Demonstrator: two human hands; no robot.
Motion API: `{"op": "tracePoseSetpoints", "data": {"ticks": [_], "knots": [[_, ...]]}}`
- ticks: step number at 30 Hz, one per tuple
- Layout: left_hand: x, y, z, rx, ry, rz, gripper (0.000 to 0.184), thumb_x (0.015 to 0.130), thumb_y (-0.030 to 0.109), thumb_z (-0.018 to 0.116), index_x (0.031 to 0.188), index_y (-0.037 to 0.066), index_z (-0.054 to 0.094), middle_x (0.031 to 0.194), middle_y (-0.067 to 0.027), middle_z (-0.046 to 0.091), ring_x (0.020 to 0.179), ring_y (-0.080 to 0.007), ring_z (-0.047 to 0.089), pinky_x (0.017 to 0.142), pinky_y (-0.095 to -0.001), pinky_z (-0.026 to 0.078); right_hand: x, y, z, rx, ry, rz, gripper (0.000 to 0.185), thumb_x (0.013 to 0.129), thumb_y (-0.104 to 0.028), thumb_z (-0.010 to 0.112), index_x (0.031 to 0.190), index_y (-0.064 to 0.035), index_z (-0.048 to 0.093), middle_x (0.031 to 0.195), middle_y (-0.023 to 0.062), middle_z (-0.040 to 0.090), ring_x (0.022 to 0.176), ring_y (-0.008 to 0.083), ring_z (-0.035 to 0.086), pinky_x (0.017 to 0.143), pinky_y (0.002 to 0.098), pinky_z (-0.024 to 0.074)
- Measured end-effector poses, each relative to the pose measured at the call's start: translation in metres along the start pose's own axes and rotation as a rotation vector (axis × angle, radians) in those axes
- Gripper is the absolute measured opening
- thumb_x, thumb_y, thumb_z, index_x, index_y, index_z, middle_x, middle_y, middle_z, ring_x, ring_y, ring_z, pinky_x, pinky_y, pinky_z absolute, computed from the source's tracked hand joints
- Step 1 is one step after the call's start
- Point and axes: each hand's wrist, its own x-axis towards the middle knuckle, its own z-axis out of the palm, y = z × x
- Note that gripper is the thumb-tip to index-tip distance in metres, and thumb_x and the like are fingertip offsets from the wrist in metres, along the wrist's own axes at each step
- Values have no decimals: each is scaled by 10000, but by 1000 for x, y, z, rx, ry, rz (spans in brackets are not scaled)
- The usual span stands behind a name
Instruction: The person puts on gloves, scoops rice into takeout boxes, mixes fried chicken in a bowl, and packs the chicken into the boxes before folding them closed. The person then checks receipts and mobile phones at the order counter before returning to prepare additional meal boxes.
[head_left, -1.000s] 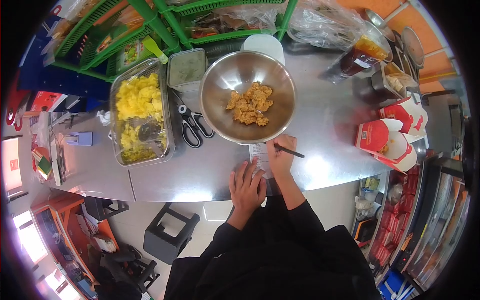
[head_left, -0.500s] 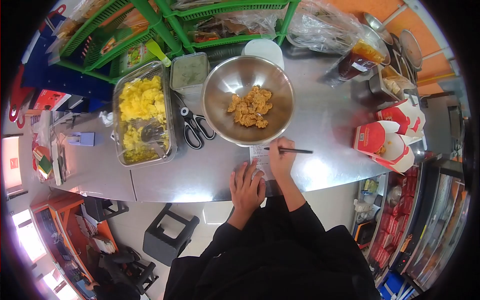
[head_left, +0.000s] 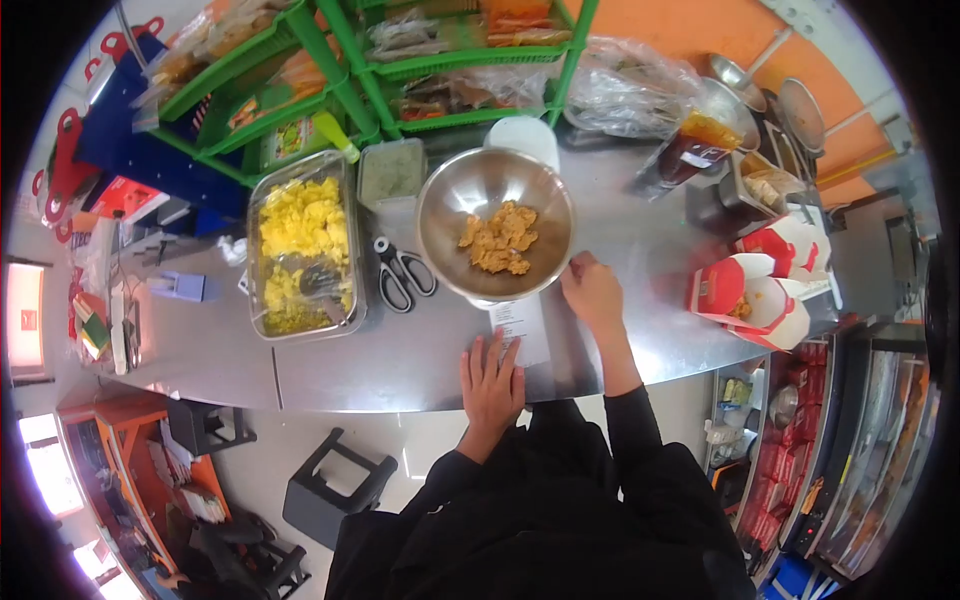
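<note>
A metal mixing bowl (head_left: 437,235) holds pieces of breaded fried food (head_left: 500,237) and sits on a white-edged base. Below it a printed paper slip (head_left: 530,325) lies on the steel table. My left hand (head_left: 490,383) rests flat on the slip's left edge, fingers spread and open. Close by the bowl's lower right rim is my right hand (head_left: 593,292), its fingers curled closed. Whether it touches the rim is unclear, and no pen shows in it. Black-handled scissors (head_left: 405,280) lie left of the bowl.
A clear container (head_left: 262,325) of yellow food stands left, with a smaller lidded container (head_left: 392,172) behind it. Red and white food boxes (head_left: 718,285) stand right, below a bag of dark liquid (head_left: 690,155). Green racks (head_left: 470,65) rise at the back. A black stool (head_left: 340,485) is on the floor.
My right hand has moved right and up from the slip to the bowl's rim, and the pen is out of sight. My left hand still lies on the slip. The view has shifted slightly.
</note>
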Motion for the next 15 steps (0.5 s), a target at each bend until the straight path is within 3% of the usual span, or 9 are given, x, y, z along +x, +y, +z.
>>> {"op": "tracePoseSetpoints", "data": {"ticks": [2,3,6,8,10,11,12,14,15], "knots": [[2,2,-4,0,-17,5,418,892,283,522,1291,166,570,1434,-50,453,1339,-311,369,1122,-510,191,-1,-4,-12,5,58,-45,394,854,-386,615,832,5,656,775,208,668,779,399,651,710,464,506],[1,2,-7,4,-29,11,425,895,289,522,1297,158,564,1442,-53,444,1345,-316,357,1124,-525,171,-7,-5,-29,36,15,-75,326,868,-325,601,987,-24,638,840,212,660,759,400,628,714,423,506],[3,-1,-18,9,-73,35,438,893,292,538,1302,137,552,1450,-67,428,1358,-321,331,1126,-559,116,-27,14,-96,123,-268,-94,254,892,-214,566,1089,-57,604,794,154,644,669,328,612,670,377,498],[5,2,-28,-35,-60,51,415,883,276,567,1269,123,566,1419,-79,453,1347,-327,343,1121,-568,117,-56,33,-149,576,-114,-121,175,907,-137,532,1037,-53,614,709,84,588,646,222,576,644,341,473],[9,7,-35,-130,-1,65,363,866,248,608,1202,110,599,1355,-94,510,1317,-338,382,1112,-565,156,-76,53,-209,493,277,15,165,925,-119,517,1026,-38,620,744,63,585,712,155,577,651,327,462],[12,6,-36,-180,-1,210,300,820,228,687,1075,82,623,1213,-110,586,1246,-352,453,1080,-511,272,-81,76,-231,406,426,96,176,931,-136,519,1038,-36,615,799,83,609,737,173,588,667,330,464],[22,21,-36,-293,-90,236,278,800,234,715,1014,78,630,1180,-110,599,1227,-354,462,1059,-481,303,-85,104,-252,319,572,180,188,936,-153,522,1051,-34,611,855,102,634,762,192,599,683,333,466],[44,67,-38,-512,-275,284,256,760,247,770,893,70,643,1115,-110,625,1189,-358,481,1017,-420,365,-87,176,-275,58,692,310,316,946,-251,529,1122,7,582,963,146,650,770,232,613,697,340,473],[63,97,-39,-533,-455,270,395,717,283,802,985,54,624,1174,-140,589,1211,-368,462,1021,-416,372,-88,224,-276,-125,658,363,379,948,-299,523,1143,22,568,991,159,649,783,241,617,705,338,476]]}}
